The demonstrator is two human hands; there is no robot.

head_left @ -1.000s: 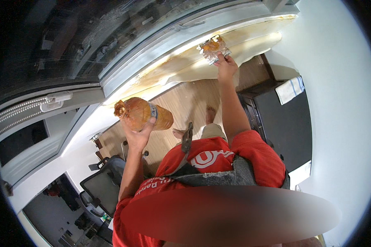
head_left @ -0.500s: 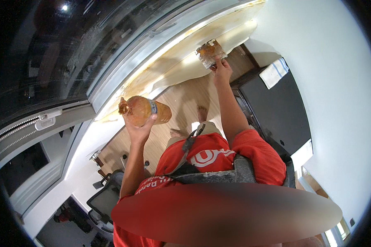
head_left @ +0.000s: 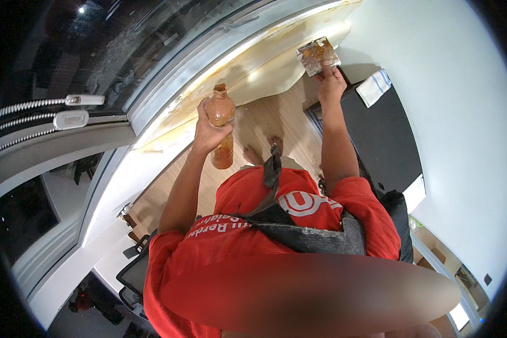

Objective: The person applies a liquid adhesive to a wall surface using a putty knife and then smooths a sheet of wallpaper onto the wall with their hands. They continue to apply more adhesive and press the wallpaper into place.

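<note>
My left hand is wrapped round the middle of a clear plastic bottle smeared with amber-brown residue. The bottle stands nearly upright, and its stained mouth carries no visible cap. Farther away and to the right, my right hand pinches the near edge of a thin square plate. Brown and orange stains coat that plate, with whitish flaking edges; its material cannot be told. Beyond both hands runs the lower wall under the window, with a yellowed, stained strip and a pale sheet hanging loose along its bottom.
A black cabinet with a white, blue-striped cloth on its corner stands to the right. Blind chains hang by the window at left. An office chair is at lower left, on the wood-look floor.
My left hand has moved right and away, and the bottle has turned from lying sideways to nearly upright. My right hand has shifted right and farther out with the plate.
</note>
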